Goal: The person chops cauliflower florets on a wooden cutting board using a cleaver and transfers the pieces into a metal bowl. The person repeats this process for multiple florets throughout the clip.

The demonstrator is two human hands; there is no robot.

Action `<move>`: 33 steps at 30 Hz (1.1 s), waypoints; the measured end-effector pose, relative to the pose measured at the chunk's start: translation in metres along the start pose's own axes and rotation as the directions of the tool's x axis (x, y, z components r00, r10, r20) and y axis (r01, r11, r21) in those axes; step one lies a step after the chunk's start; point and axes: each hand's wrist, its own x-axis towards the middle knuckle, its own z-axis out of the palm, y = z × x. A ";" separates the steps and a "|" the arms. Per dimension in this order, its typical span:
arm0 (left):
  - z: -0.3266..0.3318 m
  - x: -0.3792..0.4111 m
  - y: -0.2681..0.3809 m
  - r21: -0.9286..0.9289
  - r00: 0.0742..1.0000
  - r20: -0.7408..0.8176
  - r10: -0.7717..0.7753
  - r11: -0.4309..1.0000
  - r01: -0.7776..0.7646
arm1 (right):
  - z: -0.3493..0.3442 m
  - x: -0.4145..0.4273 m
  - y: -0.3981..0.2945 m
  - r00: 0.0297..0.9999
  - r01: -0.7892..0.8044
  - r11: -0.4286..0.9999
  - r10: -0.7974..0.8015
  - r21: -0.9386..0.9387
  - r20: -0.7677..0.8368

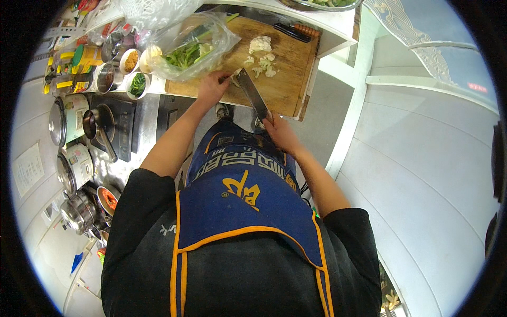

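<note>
My right hand (280, 132) grips the handle of a cleaver (253, 93). Its blade slants up and left over the front part of a wooden cutting board (287, 85). At the blade's far end, my left hand (212, 90) pinches a small pale cauliflower piece (235, 78), partly covered by fingers and blade. Beyond the blade lie several loose cauliflower florets (267, 63) and a larger cauliflower chunk (260, 44). A clear plastic bag (223, 37) with leafy green vegetables (184, 56) rests on the board's left side, just past my left hand.
A black-handled knife (292, 32) lies at the board's far right corner. Bowls of chopped greens (137, 84) and orange-brown crumbs (130, 61) stand left, near sauce bottles (73, 85). A pan (95, 125) sits on an induction cooker (126, 130) beside rice cookers (73, 119).
</note>
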 end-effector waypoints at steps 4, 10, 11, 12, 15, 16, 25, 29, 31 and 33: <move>0.001 -0.001 0.010 -0.062 0.995 0.014 -0.094 0.994 0.095 | -0.016 -0.010 0.003 0.999 0.024 0.999 -0.025 0.040 0.024; 0.008 0.013 0.008 -0.094 0.999 -0.030 0.014 0.995 -0.017 | -0.033 -0.030 -0.025 0.998 -0.065 0.997 0.065 0.029 -0.017; 0.006 0.013 0.008 -0.065 1.000 0.001 0.008 0.998 -0.008 | -0.033 -0.030 -0.029 0.998 -0.065 0.998 0.065 0.013 -0.024; 0.004 0.013 0.007 -0.036 1.000 0.030 0.001 0.999 0.000 | -0.033 -0.030 -0.031 0.997 -0.074 0.997 0.074 -0.009 -0.008; -0.005 0.004 0.002 -0.141 0.996 0.092 -0.021 0.989 0.033 | -0.029 -0.029 -0.037 0.996 -0.085 0.996 0.086 -0.040 0.036; -0.008 0.001 0.003 -0.211 0.994 0.109 -0.026 0.976 0.049 | -0.029 -0.029 -0.037 0.995 -0.084 0.996 0.085 -0.033 0.046; -0.002 0.007 0.032 0.114 0.998 0.005 -0.063 0.992 0.062 | -0.024 -0.027 -0.023 0.994 -0.075 0.997 0.075 0.002 -0.075; 0.007 0.023 0.031 -0.040 0.998 0.052 -0.033 0.999 0.035 | -0.024 -0.022 -0.024 0.996 -0.075 0.995 0.072 -0.058 -0.060; 0.007 0.027 0.023 -0.067 0.989 0.122 -0.083 0.993 0.092 | -0.027 -0.021 -0.027 0.996 -0.080 0.996 0.078 -0.033 -0.050; 0.008 0.024 0.011 -0.156 0.990 0.118 -0.071 0.984 0.089 | -0.027 -0.022 -0.029 0.996 -0.078 0.997 0.077 -0.019 -0.052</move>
